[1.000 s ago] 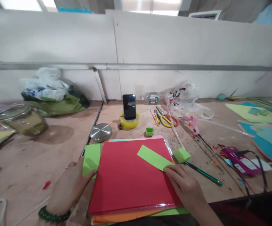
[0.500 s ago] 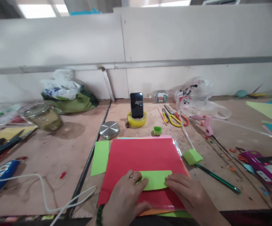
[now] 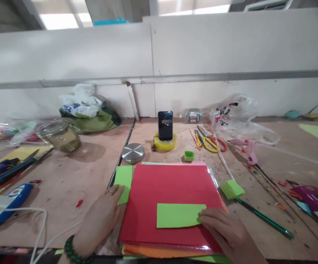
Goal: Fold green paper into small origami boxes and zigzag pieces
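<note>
A light green paper strip lies across a red sheet, which tops a stack of coloured sheets. At the strip's right end, my right hand has its fingers together on the edge, closed on it. To the left of the stack lies a second light green paper piece. My left hand rests its fingertips on the lower part of that piece, fingers slightly apart; its thumb is hidden. A folded green paper block and a small open green paper box sit near the stack.
A green pen lies at the right, near a pink glue gun with a cord. Scissors, a phone on a yellow tape roll and a round metal lid stand behind. A glass jar is left.
My left hand has let go of the strip and moved left onto the other green piece. The right hand stays at the strip's right end. The view has shifted slightly.
</note>
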`<state>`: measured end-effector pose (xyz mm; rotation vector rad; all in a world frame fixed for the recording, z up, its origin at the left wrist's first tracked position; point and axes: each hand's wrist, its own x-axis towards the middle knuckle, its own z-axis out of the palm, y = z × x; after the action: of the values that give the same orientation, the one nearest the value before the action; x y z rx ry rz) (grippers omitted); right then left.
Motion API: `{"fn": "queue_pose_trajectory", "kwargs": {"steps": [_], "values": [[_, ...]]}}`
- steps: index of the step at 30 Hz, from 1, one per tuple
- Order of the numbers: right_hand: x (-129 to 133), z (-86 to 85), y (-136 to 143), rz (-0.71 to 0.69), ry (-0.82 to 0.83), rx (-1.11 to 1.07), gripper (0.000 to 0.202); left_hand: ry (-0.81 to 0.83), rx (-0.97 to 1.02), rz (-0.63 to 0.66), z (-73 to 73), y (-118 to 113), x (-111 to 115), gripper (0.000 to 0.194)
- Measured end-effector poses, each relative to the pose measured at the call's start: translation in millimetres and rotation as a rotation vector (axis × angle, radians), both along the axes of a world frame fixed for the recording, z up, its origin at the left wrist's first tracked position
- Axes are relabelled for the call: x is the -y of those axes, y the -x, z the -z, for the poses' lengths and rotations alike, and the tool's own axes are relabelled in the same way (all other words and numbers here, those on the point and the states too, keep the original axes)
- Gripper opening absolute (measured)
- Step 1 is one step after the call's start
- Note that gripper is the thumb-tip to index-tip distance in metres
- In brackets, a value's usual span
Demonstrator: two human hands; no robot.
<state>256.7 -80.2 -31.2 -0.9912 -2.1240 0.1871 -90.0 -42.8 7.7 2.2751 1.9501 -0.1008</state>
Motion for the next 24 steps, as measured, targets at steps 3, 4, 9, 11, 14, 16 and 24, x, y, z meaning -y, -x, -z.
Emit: {"fn": "queue_pose_trajectory", "kwargs": {"steps": [3, 4, 9, 11, 14, 16, 24], "values": [[0.1, 0.5, -0.4, 0.004, -0.001, 0.002, 0.024, 0.083, 0.087, 0.098, -2.3, 3.6, 2.2, 0.039], [0.1, 0.6, -0.3, 0.008, -0.009, 0.001, 0.024, 0.093, 0.099, 0.128, -3.9, 2.3, 2.6, 0.033], [-0.1, 1.1, 1.2, 0.012, -0.038, -0.007, 0.022, 0.09, -0.056, 0.049, -9.1, -10.6, 0.3, 0.033], [-0.3, 0.9, 2.1, 0.008, -0.045, -0.01, 0.022, 0.094, -0.108, 0.012, -8.8, -13.5, -0.7, 0.041], [-0.3, 1.0, 2.0, 0.011, -0.052, 0.004, 0.024, 0.088, -0.084, 0.02, -8.7, -13.0, -0.3, 0.043], [-0.4, 2.1, -0.2, 0.037, -0.075, 0.041, 0.026, 0.094, -0.024, 0.064, -10.0, -10.5, 0.5, 0.037], [-3.3, 11.4, -15.9, 0.328, -0.203, 0.334, 0.033, 0.163, -0.095, 0.06, -13.9, -13.6, -6.0, 0.044]]}}
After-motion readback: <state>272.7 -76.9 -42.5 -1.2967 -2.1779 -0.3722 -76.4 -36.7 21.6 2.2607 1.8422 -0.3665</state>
